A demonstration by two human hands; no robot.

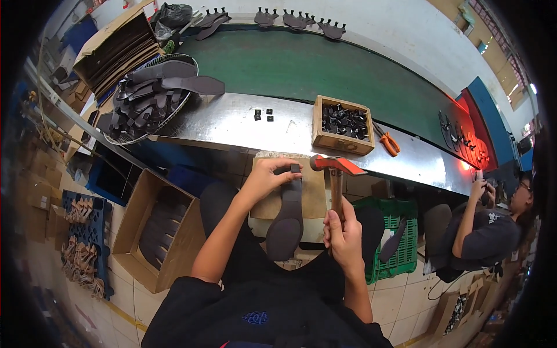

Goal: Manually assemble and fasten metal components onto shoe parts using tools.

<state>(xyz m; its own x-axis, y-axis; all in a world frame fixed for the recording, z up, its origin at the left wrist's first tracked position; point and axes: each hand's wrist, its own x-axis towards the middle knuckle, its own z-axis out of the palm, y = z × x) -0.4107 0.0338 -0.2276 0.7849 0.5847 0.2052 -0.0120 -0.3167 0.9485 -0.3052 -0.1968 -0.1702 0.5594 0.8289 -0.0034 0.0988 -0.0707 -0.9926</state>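
Closest to you, straight ahead at 12 o'clock, the dark shoe sole (284, 232) lies with its round toe toward your lap and its heel end away from you. Your left hand (268, 178) comes in from the 11 o'clock side, its grip pinching that heel end between thumb and fingers. A small black cap (295, 168) shows at the fingertips there; they cover so much that you can't tell whether it is fixed to the heel. Your right hand (343, 235), toward 1 o'clock, has its grip wrapped round the wooden handle of the hammer (336, 197), whose red head is raised just to the right of the heel. Under the sole is a tan board (265, 200).

At 10 o'clock stands a cardboard box (132, 223) with dark soles inside; at 2 o'clock, a green crate (411, 232) with another sole at it.

Further out runs the metal counter (226, 119). Four small black pieces (263, 115) sit on it at 12 o'clock, a wooden box (343, 144) full of similar pieces towards 1, orange-handled pliers (389, 145) just beside that, and a heaped basket (188, 110) of soles at 11.

Beyond lies a green belt (278, 64), with shoe parts (297, 22) along its far edge.
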